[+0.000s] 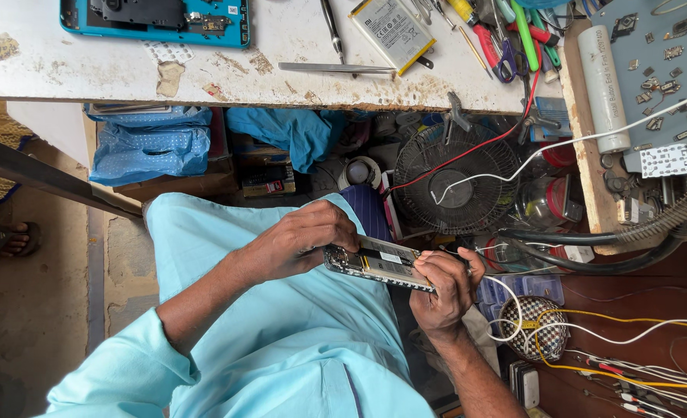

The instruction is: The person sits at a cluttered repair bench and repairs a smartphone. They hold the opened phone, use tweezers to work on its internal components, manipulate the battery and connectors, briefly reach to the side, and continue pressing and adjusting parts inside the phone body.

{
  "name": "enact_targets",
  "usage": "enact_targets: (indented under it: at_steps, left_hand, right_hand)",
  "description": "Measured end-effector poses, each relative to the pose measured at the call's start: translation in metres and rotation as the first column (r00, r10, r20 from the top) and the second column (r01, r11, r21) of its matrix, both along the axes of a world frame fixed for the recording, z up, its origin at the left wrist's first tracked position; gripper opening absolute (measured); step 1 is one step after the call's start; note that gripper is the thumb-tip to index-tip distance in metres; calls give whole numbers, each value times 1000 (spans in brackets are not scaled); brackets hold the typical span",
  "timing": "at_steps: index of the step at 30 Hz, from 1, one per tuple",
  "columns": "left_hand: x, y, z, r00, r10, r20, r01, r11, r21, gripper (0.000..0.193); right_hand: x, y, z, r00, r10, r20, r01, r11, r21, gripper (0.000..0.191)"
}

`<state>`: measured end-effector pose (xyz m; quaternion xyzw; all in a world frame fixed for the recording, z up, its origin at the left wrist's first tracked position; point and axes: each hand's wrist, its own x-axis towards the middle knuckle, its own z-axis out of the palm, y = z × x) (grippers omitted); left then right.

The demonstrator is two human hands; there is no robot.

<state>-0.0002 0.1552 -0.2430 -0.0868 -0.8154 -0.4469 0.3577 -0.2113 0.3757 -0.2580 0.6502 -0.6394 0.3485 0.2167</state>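
Opened phone point(380, 263) gripped between both hands — left point(301, 240), right point(445, 288) — above lap.

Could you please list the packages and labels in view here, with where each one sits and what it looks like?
Loose phone battery: on the white bench, top centre; flat rectangle, pale printed label, yellow edge.
White tube: upright at the bench's right end; cylinder with dark print.
Blue plastic bags: under the bench, left; crumpled, dotted.
Small box: under the bench, centre; dark with red and yellow.
Opened phone: held by left hand and right hand; white battery label.
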Motion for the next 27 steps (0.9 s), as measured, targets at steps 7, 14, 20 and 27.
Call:
enact_targets:
  at_steps: [7,14,20,27]
  left_hand:
    - [0,3,-4,1000,5,17,-4,1000,-24,34]
    - [1,-5,-17,993,79,85,-75,996,-50,26]
    - [-8,-9,-54,843,-30,537,-241,871,428,30]
    - [-8,1,-101,852,-344,394,-251,393,885,28]
  right_hand:
    - [2,0,-1,1000,9,24,-9,999,34,28]
    - [8,-6,3,995,9,95,-24,986,165,24]
    - [0,-16,-15,691,-337,639,-183,774,606,36]
    - [-10,-15,-59,428,-375,822,-522,640,564,35]
